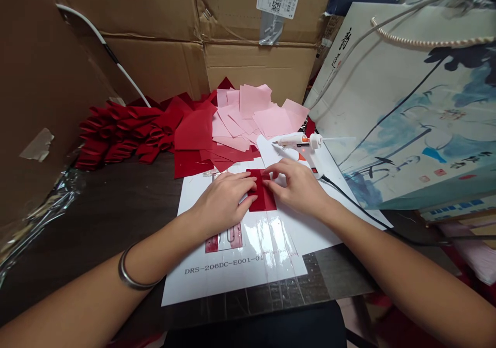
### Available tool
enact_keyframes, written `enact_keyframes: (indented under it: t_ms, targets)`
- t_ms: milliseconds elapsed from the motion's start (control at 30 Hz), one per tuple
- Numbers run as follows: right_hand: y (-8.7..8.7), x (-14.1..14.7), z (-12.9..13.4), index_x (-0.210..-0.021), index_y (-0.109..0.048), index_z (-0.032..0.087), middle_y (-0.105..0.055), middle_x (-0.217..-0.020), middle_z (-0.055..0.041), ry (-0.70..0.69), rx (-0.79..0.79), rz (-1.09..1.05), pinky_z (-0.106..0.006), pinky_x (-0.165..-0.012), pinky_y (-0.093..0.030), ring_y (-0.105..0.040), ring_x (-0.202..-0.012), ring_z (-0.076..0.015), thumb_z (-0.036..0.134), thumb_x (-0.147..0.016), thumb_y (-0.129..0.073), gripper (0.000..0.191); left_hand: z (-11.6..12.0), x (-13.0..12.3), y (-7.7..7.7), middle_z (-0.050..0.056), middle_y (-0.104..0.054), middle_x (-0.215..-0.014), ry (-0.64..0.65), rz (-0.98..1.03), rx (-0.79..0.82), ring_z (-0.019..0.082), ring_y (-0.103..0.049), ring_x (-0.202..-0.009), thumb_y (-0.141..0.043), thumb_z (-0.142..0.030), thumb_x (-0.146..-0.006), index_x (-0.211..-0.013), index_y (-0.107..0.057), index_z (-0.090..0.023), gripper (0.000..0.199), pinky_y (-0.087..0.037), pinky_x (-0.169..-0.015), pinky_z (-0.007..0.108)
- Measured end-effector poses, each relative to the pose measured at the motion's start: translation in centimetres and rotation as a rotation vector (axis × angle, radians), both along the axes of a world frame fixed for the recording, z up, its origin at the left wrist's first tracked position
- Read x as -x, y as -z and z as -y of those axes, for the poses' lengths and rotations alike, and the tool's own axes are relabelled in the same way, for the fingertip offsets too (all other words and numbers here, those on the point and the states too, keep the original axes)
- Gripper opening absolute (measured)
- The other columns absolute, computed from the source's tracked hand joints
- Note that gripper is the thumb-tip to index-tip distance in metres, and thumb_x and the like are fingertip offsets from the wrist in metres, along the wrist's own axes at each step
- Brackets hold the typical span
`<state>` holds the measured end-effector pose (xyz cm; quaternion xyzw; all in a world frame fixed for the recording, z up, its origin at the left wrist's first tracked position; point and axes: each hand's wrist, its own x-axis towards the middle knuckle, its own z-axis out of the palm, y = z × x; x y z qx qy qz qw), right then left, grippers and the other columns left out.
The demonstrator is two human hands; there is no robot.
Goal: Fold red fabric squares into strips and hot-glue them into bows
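Note:
A small piece of red fabric [262, 195] lies on a white printed sheet [201, 286], with a crease running down it. My left hand [228, 200] has its fingertips on the fabric's left edge. From the other side, my right hand [294, 185] pinches the right edge between thumb and fingers. Just behind my right hand, a white glue gun [298, 141] with a clear glue stick rests on another sheet of paper. Part of a printed picture [223, 240] shows below my left hand.
Rolled red fabric pieces [124, 131] are heaped at the back left. Beside them lie flat red squares [194, 128] and pink squares [248, 115]. Cardboard [256, 69] walls the back. A large paper bag [418, 110] stands at right; the glue gun's black cord [356, 203] runs in front.

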<state>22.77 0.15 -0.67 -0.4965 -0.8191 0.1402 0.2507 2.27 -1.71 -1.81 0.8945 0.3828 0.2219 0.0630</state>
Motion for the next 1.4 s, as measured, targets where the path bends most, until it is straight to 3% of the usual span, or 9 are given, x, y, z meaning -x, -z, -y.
enact_keyframes:
  t_ms: [133,300,533,800,1200,1400]
  targets:
    - [-0.2,-0.4,-0.1,-0.1,-0.075,0.023,-0.073,-0.11,-0.0024,-0.061,-0.056,0.095,-0.041,-0.087,-0.053,-0.068,-0.097,-0.0242,0.026,-0.086,-0.057,0.023,0.0,-0.1,-0.2,0.009,-0.071,-0.107,-0.015,-0.038,-0.027,0.025,-0.065,-0.099,-0.053,-0.022,-0.091,-0.099,-0.066,-0.014,0.018,-0.049,-0.089,0.041]
    - [-0.4,-0.8,-0.2,-0.118,-0.07,0.021,-0.07,-0.118,-0.0042,-0.149,0.007,0.177,-0.045,-0.095,-0.052,-0.067,-0.107,-0.0273,0.029,-0.087,-0.055,0.035,0.2,-0.2,-0.3,0.007,-0.071,-0.105,-0.067,-0.077,-0.034,0.025,-0.066,-0.092,-0.053,-0.024,-0.091,-0.102,-0.066,-0.016,0.019,-0.048,-0.085,0.042]
    - [-0.8,-1.0,-0.4,-0.129,-0.062,0.02,-0.063,-0.131,-0.0028,-0.264,0.07,0.148,-0.04,-0.101,-0.049,-0.062,-0.117,-0.0245,0.028,-0.09,-0.052,0.041,0.2,-0.1,-0.6,0.005,-0.072,-0.101,-0.049,-0.042,-0.016,0.023,-0.064,-0.095,-0.053,-0.022,-0.09,-0.098,-0.066,-0.016,0.016,-0.046,-0.091,0.041]
    - [-1.0,-1.3,-0.6,-0.121,-0.067,0.019,-0.066,-0.126,-0.0046,-0.212,0.016,0.252,-0.045,-0.102,-0.047,-0.063,-0.116,-0.0274,0.03,-0.088,-0.053,0.038,0.1,-0.1,-0.9,0.004,-0.07,-0.094,-0.048,-0.073,0.039,0.023,-0.063,-0.089,-0.052,-0.021,-0.089,-0.09,-0.063,-0.017,0.012,-0.047,-0.091,0.042]
    - [-0.9,-1.3,-0.7,-0.123,-0.066,0.021,-0.065,-0.127,-0.0053,-0.218,0.052,0.226,-0.046,-0.101,-0.048,-0.061,-0.118,-0.0275,0.029,-0.087,-0.055,0.039,0.2,-0.1,-0.6,0.005,-0.068,-0.111,-0.032,-0.054,0.057,0.021,-0.063,-0.103,-0.048,-0.027,-0.094,-0.107,-0.062,-0.018,0.021,-0.039,-0.108,0.047]
    - [-1.1,-1.6,-0.8,-0.117,-0.07,0.02,-0.067,-0.124,-0.0046,-0.202,0.007,0.206,-0.05,-0.101,-0.045,-0.064,-0.113,-0.0284,0.028,-0.087,-0.056,0.034,0.3,-0.2,-0.8,0.006,-0.068,-0.118,-0.057,-0.097,0.08,0.024,-0.059,-0.112,-0.052,-0.028,-0.093,-0.112,-0.061,-0.016,0.024,-0.039,-0.108,0.048]
